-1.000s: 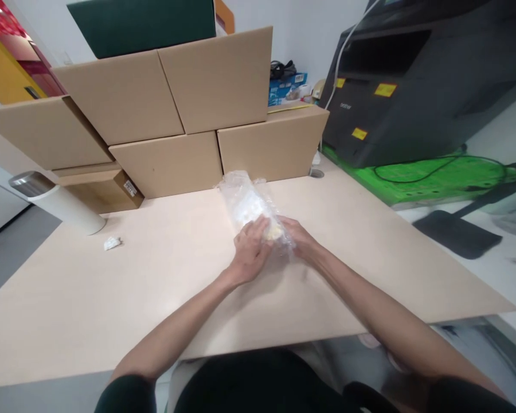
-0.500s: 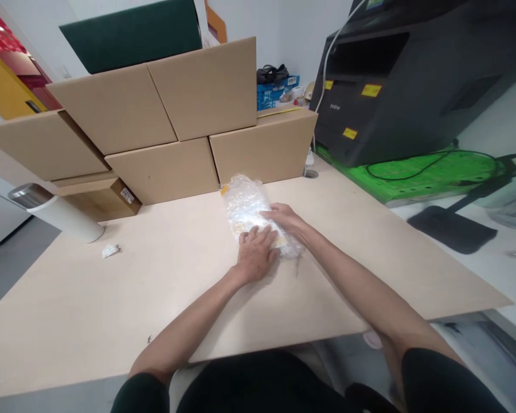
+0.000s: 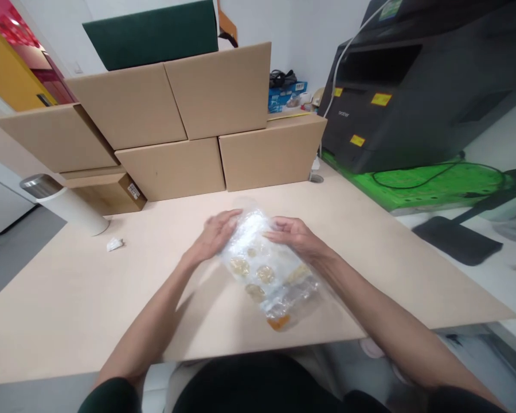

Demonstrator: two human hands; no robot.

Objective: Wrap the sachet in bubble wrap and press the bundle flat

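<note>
A flat package in clear bubble wrap (image 3: 265, 261) is tilted over the table in front of me, slightly blurred by motion. Through the wrap show pale contents with several round tan patches. An orange-brown patch marks its near end. My right hand (image 3: 298, 236) grips the upper right edge, thumb on top and the other fingers partly hidden. At the upper left edge is my left hand (image 3: 215, 232), its fingers closed against the wrap and the thumb out of sight.
Stacked cardboard boxes (image 3: 169, 172) line the back of the wooden table (image 3: 167, 226), with a dark green box (image 3: 155, 34) on top. A white tumbler (image 3: 75, 212) and a crumpled white scrap (image 3: 114, 245) lie left. A black printer (image 3: 370, 109) stands on a green base (image 3: 438, 178) at right.
The package has been lifted and turned, its orange-brown patch swinging from the far end to the near end. My left hand has moved from pressing on it to its upper left edge.
</note>
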